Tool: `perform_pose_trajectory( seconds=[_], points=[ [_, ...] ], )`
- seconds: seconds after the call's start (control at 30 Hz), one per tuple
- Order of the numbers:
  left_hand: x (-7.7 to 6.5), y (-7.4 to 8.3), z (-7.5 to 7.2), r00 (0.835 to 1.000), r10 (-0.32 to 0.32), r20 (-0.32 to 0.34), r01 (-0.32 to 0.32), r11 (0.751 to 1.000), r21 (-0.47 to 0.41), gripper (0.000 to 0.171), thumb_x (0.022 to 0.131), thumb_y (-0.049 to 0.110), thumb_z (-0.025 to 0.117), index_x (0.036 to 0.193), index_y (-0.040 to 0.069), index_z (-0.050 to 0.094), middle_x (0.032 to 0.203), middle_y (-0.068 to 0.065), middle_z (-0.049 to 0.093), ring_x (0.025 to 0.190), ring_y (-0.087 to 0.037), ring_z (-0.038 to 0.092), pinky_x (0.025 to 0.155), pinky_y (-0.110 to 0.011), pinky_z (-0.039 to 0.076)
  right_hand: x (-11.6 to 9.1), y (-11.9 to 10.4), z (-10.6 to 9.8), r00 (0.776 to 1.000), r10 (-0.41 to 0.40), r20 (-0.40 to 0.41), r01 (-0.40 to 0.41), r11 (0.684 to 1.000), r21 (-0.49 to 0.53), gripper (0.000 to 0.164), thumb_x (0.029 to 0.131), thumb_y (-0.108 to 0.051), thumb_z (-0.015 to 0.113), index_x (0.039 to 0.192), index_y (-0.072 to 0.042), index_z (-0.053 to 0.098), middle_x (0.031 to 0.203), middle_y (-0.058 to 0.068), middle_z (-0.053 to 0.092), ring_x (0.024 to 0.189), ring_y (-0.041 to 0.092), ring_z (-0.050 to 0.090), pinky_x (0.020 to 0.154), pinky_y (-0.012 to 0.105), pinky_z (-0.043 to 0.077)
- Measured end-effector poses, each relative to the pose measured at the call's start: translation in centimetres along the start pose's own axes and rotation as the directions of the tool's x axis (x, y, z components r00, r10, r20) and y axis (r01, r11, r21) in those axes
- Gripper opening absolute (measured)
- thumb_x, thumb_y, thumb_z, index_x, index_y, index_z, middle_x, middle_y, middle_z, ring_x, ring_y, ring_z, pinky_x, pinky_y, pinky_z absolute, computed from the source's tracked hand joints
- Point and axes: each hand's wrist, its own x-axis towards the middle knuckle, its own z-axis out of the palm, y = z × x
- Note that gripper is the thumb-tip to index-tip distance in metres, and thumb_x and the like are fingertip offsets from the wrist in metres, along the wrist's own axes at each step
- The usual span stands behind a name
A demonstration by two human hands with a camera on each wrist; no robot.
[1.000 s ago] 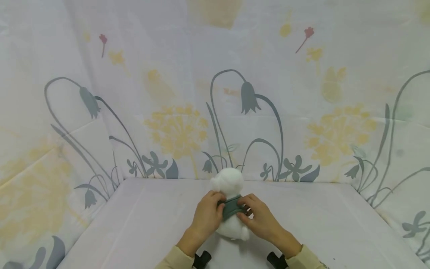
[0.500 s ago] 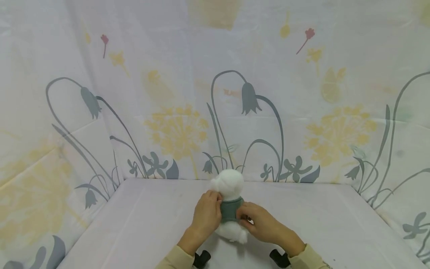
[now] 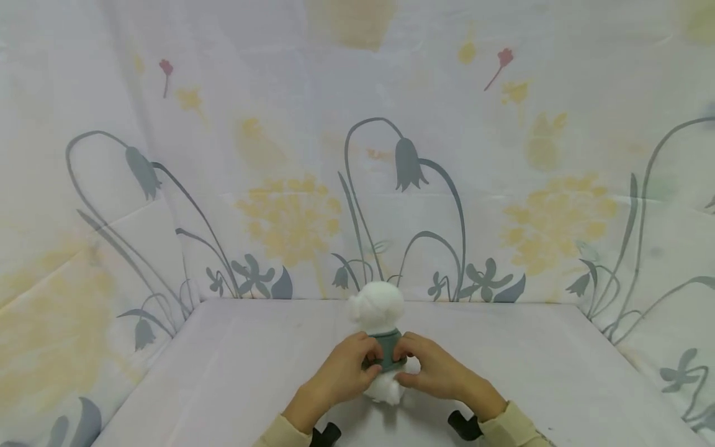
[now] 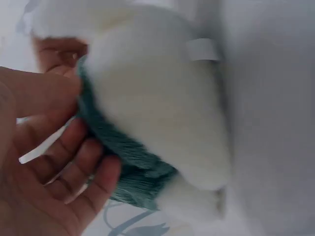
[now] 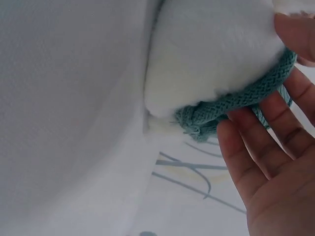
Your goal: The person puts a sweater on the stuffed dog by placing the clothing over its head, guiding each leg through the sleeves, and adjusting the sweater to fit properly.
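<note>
A white plush toy [image 3: 378, 307] is upright on the white-covered table, its back apparently towards me. Around its middle sits a green knitted sweater [image 3: 389, 347]. My left hand [image 3: 347, 367] pinches the sweater's lower edge on the left side. On the right side my right hand [image 3: 438, 369] holds the same edge, its curled fingers on the knit and its thumb lower, near the white body. In the left wrist view the green knit [image 4: 125, 147] runs between thumb and fingers. The right wrist view shows the rolled knit edge [image 5: 236, 101] against the fingers. The toy's front is hidden in the head view.
The white tabletop [image 3: 251, 366] stretches to both sides of the toy. Behind it hangs a flower-printed cloth [image 3: 301, 124], which also covers the sides. Black wrist devices [image 3: 465, 425] sit under the forearms near the front.
Both hands have moved down the sweater. The left hand went from its upper edge near the neck to the lower edge. The sweater, bunched earlier, now lies flatter over the toy's back.
</note>
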Motion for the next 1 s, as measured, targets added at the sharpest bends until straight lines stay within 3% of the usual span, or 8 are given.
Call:
perform_pose_trajectory(
  seconds=[0.07,0.2,0.4,0.6,0.73,0.87,0.93,1.0],
  points=[
    [-0.6,-0.3,0.1,0.997,0.002,0.075,-0.003,1.000,0.003,0.023,0.082,0.017,0.075,0.101,0.017,0.062,0.091,0.010,0.052,0.082,-0.005,0.049,0.074,-0.021,0.045,0.0,0.2,0.1,1.000,0.002,0.001,-0.002,1.000,0.002,0.028,0.079,-0.015,0.076,0.096,-0.021,0.056,0.094,-0.006,0.055,0.089,0.016,0.056,0.081,0.038,0.049],
    [-1.4,-1.1,0.4,0.993,0.042,0.109,-0.050,0.996,0.070,0.034,0.077,0.018,0.079,0.103,0.020,0.056,0.087,0.011,0.049,0.079,-0.004,0.046,0.071,-0.020,0.043,-0.1,0.4,0.4,1.000,0.013,-0.002,-0.013,1.000,0.006,0.026,0.081,-0.018,0.076,0.096,-0.020,0.055,0.093,-0.008,0.055,0.087,0.012,0.056,0.076,0.033,0.051],
    [-2.0,-1.3,1.2,0.992,0.050,0.116,-0.065,0.990,0.128,0.027,0.077,0.015,0.078,0.086,0.019,0.053,0.078,0.010,0.044,0.068,-0.002,0.042,0.060,-0.017,0.039,-0.6,0.3,1.1,1.000,0.023,0.004,-0.024,1.000,0.011,0.020,0.085,-0.025,0.072,0.083,-0.021,0.053,0.082,-0.010,0.053,0.074,0.005,0.053,0.063,0.025,0.048],
    [-2.6,-1.0,1.0,0.984,0.082,0.157,-0.105,0.984,0.145,0.014,0.084,0.019,0.073,0.086,0.023,0.060,0.083,0.011,0.044,0.070,0.000,0.043,0.063,-0.016,0.041,-1.5,0.2,1.1,0.999,-0.024,0.043,0.027,0.997,-0.073,0.014,0.085,-0.033,0.072,0.077,-0.028,0.062,0.087,-0.016,0.052,0.077,0.004,0.052,0.068,0.022,0.046],
    [-2.5,-1.1,0.5,0.994,0.060,0.089,-0.063,0.997,0.034,0.006,0.088,0.015,0.068,0.087,0.021,0.066,0.083,0.013,0.054,0.072,0.001,0.048,0.066,-0.018,0.044,-1.2,0.3,0.4,0.996,-0.064,0.056,0.065,0.998,-0.015,0.008,0.090,-0.029,0.067,0.084,-0.026,0.064,0.089,-0.015,0.057,0.080,0.004,0.055,0.071,0.025,0.049],
    [-1.6,-1.6,0.2,0.999,-0.027,-0.023,0.024,0.994,-0.105,0.006,0.091,0.009,0.062,0.091,0.014,0.064,0.077,0.011,0.061,0.066,0.002,0.052,0.058,-0.019,0.046,-0.3,0.8,-0.4,1.000,0.003,0.008,-0.004,0.992,0.124,0.004,0.098,-0.018,0.055,0.096,-0.016,0.059,0.088,-0.004,0.063,0.075,0.009,0.063,0.066,0.027,0.053],
    [-0.9,-1.9,0.2,0.992,-0.028,-0.123,0.016,0.996,-0.093,0.006,0.090,0.007,0.064,0.093,0.011,0.064,0.075,0.007,0.061,0.063,-0.001,0.052,0.056,-0.020,0.045,0.4,1.1,-0.6,0.998,0.032,-0.046,-0.025,0.988,0.153,0.007,0.098,-0.011,0.053,0.102,-0.012,0.058,0.092,0.002,0.063,0.070,0.013,0.064,0.062,0.027,0.054],
    [-0.2,-2.3,0.2,0.973,-0.001,-0.229,-0.003,1.000,-0.016,0.010,0.087,0.006,0.068,0.094,0.011,0.064,0.076,0.006,0.059,0.064,-0.004,0.052,0.056,-0.020,0.044,1.1,1.3,-0.5,0.993,0.028,-0.115,-0.011,0.989,0.145,0.012,0.097,-0.005,0.054,0.108,-0.009,0.058,0.096,0.005,0.062,0.064,0.014,0.065,0.059,0.026,0.054]
  ],
)
